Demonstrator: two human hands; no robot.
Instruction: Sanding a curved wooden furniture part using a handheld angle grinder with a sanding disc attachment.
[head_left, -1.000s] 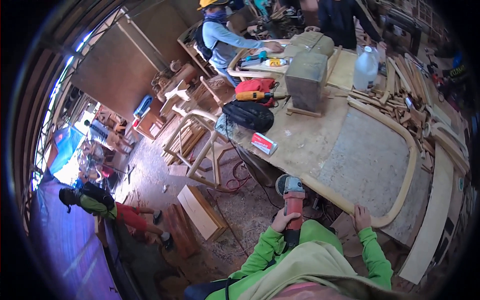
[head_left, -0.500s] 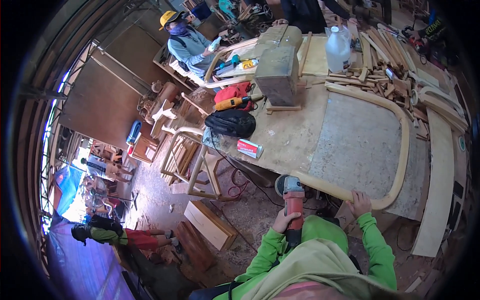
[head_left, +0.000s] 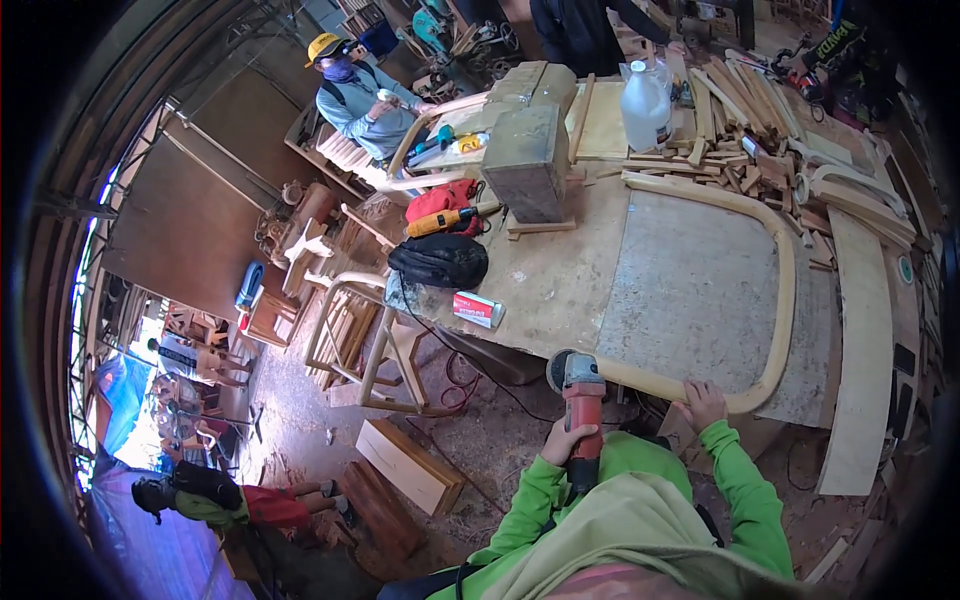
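Note:
My left hand (head_left: pixel 567 442) is wrapped round the body of a red angle grinder (head_left: pixel 583 408). Its dark disc (head_left: pixel 566 372) is up against the near left end of a curved, pale wooden frame (head_left: pixel 788 290); whether the two touch, I cannot tell. That U-shaped frame lies on the worktable, its rounded side to the right. With my right hand (head_left: pixel 704 403) I grip the frame's near rail, close to its right-hand bend, fingers over the top. Both my sleeves are bright green.
On the worktable (head_left: pixel 560 300) are a wooden block (head_left: pixel 526 165), a black bag (head_left: pixel 440 262), an orange power tool (head_left: pixel 438 221), a clear jug (head_left: pixel 645 110) and piled wood offcuts (head_left: pixel 715 165). A cord hangs over its left edge. A co-worker (head_left: pixel 360 105) stands across the table.
The view has shifted, so the table and its things sit a little farther left. My grips on the grinder and the frame are unchanged. The far co-worker's hands have moved.

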